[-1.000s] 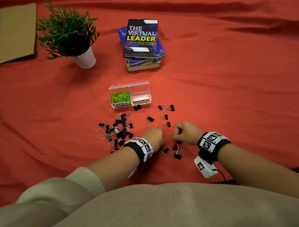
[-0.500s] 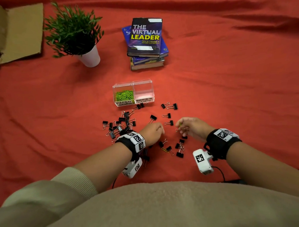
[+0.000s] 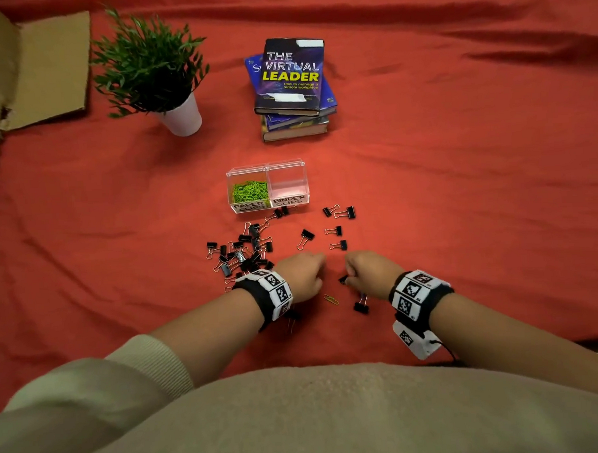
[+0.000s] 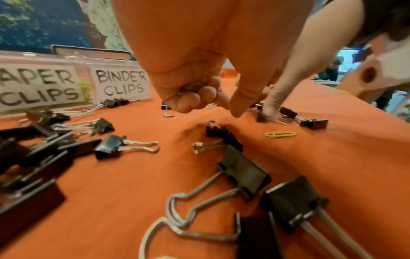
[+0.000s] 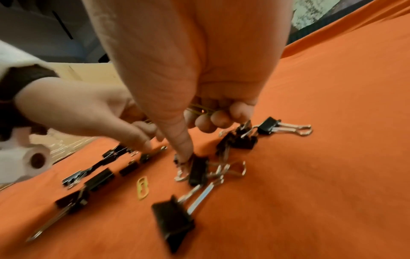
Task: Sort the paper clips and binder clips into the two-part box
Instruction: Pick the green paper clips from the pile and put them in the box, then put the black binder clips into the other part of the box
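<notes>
The clear two-part box (image 3: 267, 166) holds green paper clips (image 3: 250, 191) in its left part; the part labelled BINDER CLIPS (image 4: 122, 85) looks empty. Black binder clips (image 3: 244, 251) lie scattered in front of it. My left hand (image 3: 305, 274) hovers low with fingers curled round several yellow-green paper clips (image 4: 190, 87). My right hand (image 3: 364, 271) also grips paper clips (image 5: 199, 109) in its curled fingers, and one straight finger (image 5: 184, 152) touches a binder clip (image 5: 198, 170). One yellow paper clip (image 3: 331, 299) lies on the cloth between the hands.
Red cloth (image 3: 461, 202) covers the whole surface. A stack of books (image 3: 291, 86) and a potted plant (image 3: 153, 68) stand beyond the box. Cardboard (image 3: 44, 66) lies at the far left. More binder clips (image 3: 340, 212) lie right of the box.
My right hand has drawn a little left and toward me, onto the near binder clips. My left hand has stayed almost in place. The lone yellow paper clip now shows between them.
</notes>
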The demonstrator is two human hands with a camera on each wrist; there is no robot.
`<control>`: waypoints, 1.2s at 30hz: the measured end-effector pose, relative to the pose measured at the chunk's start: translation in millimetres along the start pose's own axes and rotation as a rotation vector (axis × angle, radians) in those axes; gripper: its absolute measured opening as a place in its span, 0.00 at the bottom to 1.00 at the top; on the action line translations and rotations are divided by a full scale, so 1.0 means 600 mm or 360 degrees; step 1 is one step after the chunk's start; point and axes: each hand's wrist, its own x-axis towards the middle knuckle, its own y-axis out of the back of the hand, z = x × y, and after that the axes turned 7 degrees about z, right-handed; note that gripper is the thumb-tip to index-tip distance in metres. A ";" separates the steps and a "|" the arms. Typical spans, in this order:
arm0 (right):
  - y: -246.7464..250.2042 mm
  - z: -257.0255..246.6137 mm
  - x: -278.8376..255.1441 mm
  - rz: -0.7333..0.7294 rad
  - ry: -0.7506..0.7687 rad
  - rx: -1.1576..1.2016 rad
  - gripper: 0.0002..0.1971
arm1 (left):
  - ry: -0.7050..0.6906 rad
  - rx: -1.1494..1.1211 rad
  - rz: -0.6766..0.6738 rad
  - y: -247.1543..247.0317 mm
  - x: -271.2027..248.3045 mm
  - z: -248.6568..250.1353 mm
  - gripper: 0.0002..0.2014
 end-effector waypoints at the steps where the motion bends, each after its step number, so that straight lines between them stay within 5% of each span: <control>1: 0.006 0.004 0.004 0.0056 -0.0034 0.0058 0.16 | -0.0072 0.0046 -0.0042 -0.004 -0.001 0.005 0.10; 11: 0.082 -0.013 0.066 0.0135 -0.0254 0.0668 0.04 | -0.0216 0.0267 -0.0226 -0.034 -0.010 0.029 0.12; 15: 0.116 -0.069 0.119 0.0080 -0.0211 0.0841 0.08 | -0.0017 -0.0171 -0.0109 -0.013 -0.021 -0.002 0.09; 19: 0.133 -0.148 0.183 0.0130 0.0042 0.0627 0.10 | 0.0328 -0.0605 0.0206 0.041 -0.028 -0.068 0.02; 23: 0.130 -0.231 0.240 0.0268 0.0301 0.0175 0.15 | 0.0544 -0.0601 0.0462 0.117 -0.024 -0.135 0.03; 28: 0.105 -0.289 0.273 0.0025 0.0569 -0.0572 0.12 | 0.0701 -0.0540 0.0630 0.193 -0.001 -0.208 0.04; 33: 0.106 -0.270 0.282 0.0182 0.0555 -0.0249 0.18 | 0.0647 -0.0400 0.0621 0.221 0.040 -0.236 0.08; 36: 0.128 -0.231 0.252 0.0466 0.0513 0.0126 0.16 | 0.0545 -0.0287 0.0507 0.221 0.071 -0.225 0.11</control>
